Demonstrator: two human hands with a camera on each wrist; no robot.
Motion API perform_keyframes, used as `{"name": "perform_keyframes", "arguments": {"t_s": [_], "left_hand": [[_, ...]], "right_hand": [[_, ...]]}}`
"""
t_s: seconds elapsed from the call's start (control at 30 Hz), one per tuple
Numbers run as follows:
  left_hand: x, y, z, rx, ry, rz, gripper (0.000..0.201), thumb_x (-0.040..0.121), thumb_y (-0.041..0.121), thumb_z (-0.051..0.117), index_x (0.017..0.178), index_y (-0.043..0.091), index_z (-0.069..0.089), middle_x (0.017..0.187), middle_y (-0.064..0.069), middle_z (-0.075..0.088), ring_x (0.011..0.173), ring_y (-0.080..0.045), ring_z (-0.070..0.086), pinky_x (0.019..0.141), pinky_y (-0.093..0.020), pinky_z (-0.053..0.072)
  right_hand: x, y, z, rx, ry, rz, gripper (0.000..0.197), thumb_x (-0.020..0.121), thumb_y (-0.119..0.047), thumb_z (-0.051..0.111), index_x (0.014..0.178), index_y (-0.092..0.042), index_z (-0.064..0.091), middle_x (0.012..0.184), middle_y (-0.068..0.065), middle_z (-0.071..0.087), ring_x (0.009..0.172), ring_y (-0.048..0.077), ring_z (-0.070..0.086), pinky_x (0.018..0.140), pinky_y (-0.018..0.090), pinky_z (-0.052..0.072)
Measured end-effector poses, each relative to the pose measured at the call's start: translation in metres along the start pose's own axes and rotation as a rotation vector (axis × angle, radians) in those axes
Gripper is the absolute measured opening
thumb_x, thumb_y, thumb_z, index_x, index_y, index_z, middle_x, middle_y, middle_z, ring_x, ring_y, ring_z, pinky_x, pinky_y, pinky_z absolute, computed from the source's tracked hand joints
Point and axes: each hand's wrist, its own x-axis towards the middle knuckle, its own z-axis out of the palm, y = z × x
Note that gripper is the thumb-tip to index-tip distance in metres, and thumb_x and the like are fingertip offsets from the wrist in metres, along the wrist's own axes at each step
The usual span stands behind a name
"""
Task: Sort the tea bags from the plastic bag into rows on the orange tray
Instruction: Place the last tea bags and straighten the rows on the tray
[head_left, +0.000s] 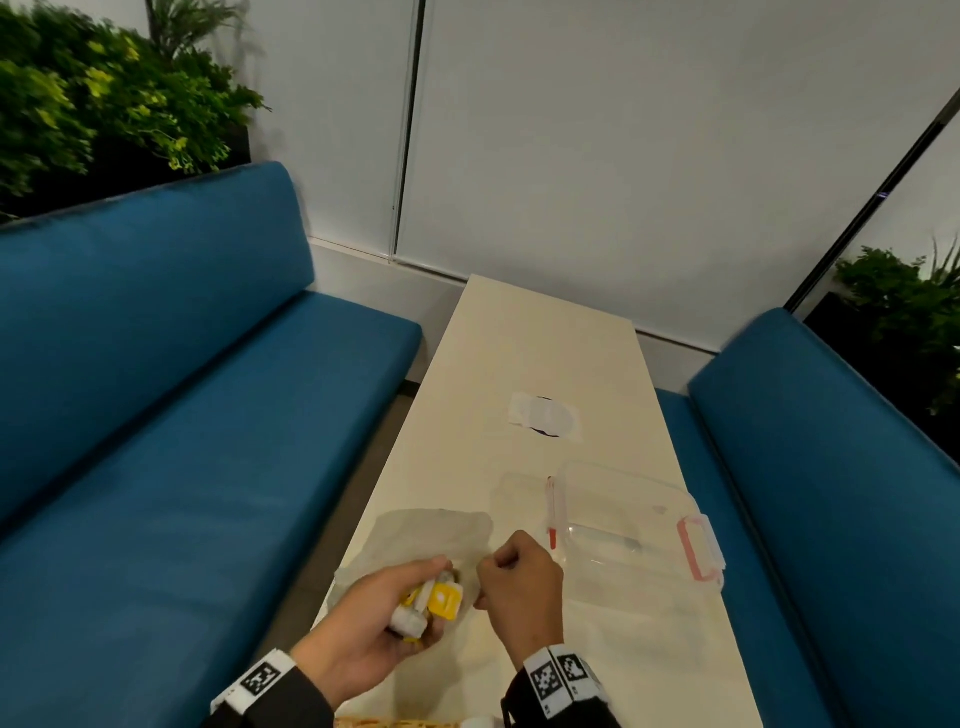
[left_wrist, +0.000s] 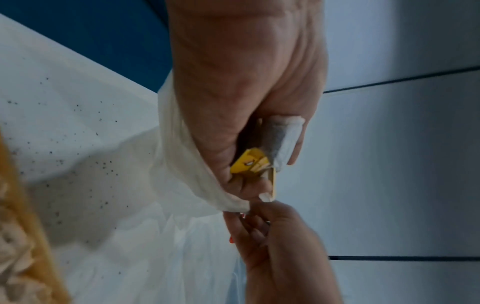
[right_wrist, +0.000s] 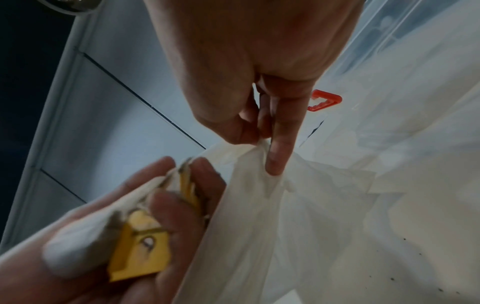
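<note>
We can read no writing on the yellow tags; their print is blurred. Our left hand (head_left: 363, 613) curls round a bunch of tea bags (head_left: 426, 605), held just above the bench (head_left: 545, 353). Just beside it, our right hand (head_left: 519, 587) pinches the edge of the plastic bag (right_wrist: 285, 205) between thumb and fingers. A clear lidded box (head_left: 639, 525) stands near on the right.

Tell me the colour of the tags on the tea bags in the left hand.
Yellow tags, clearest in the right wrist view.
</note>
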Motion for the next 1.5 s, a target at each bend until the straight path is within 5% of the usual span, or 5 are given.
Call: {"name": "perform_keyframes", "arguments": {"t_s": [0.33, 0.47, 0.67, 1.0, 1.5], "left_hand": [[-0.035, -0.031, -0.011, -0.25, -0.135, -0.123, 0.025, 0.09, 0.019, 0.069, 0.107, 0.0, 0.068, 0.116, -0.03, 0.069, 0.1, -0.044, 0.069, 0.06, -0.042, 0.062], [-0.041, -0.041, -0.014, -0.231, -0.117, -0.134, 0.026, 0.095, 0.021, 0.064, 0.111, 0.001, 0.068, 0.12, -0.03, 0.069, 0.11, -0.048, 0.069, 0.07, -0.047, 0.062], [-0.047, -0.051, -0.023, -0.183, -0.117, -0.15, 0.039, 0.097, 0.025, 0.064, 0.124, -0.002, 0.067, 0.119, -0.027, 0.07, 0.101, -0.04, 0.07, 0.081, -0.049, 0.063], [-0.054, -0.05, -0.031, -0.162, -0.107, -0.161, 0.033, 0.093, 0.024, 0.066, 0.119, 0.003, 0.07, 0.108, -0.023, 0.07, 0.101, -0.037, 0.07, 0.088, -0.054, 0.06], [-0.058, -0.059, -0.03, -0.272, -0.065, -0.07, 0.03, 0.098, 0.028, 0.062, 0.116, 0.004, 0.068, 0.121, -0.026, 0.071, 0.107, -0.043, 0.071, 0.099, -0.06, 0.054]], "right_hand": [[-0.001, 0.033, -0.016, -0.077, -0.019, 0.013, 0.009, 0.081, -0.008, 0.06, 0.073, -0.011, 0.056, 0.071, 0.007, 0.063, 0.062, 0.024, 0.068, 0.062, 0.046, 0.059], [-0.026, 0.034, -0.035, -0.292, -0.094, -0.175, 0.026, 0.086, -0.019, 0.068, 0.106, -0.031, 0.055, 0.104, -0.008, 0.053, 0.081, 0.007, 0.061, 0.066, 0.01, 0.045], [-0.072, 0.006, -0.055, -0.364, -0.682, -0.564, 0.051, 0.093, -0.009, 0.062, 0.123, -0.05, 0.06, 0.114, -0.02, 0.045, 0.103, 0.002, 0.055, 0.072, 0.011, 0.045], [-0.08, -0.003, -0.053, -0.578, -0.702, -0.684, 0.02, 0.09, -0.017, 0.064, 0.104, -0.032, 0.064, 0.109, -0.018, 0.049, 0.094, 0.004, 0.055, 0.081, 0.019, 0.048], [-0.098, 0.002, -0.044, -0.004, -0.491, 0.144, 0.022, 0.088, -0.025, 0.074, 0.101, -0.01, 0.066, 0.094, 0.015, 0.072, 0.066, 0.023, 0.072, 0.057, 0.033, 0.053]]}}
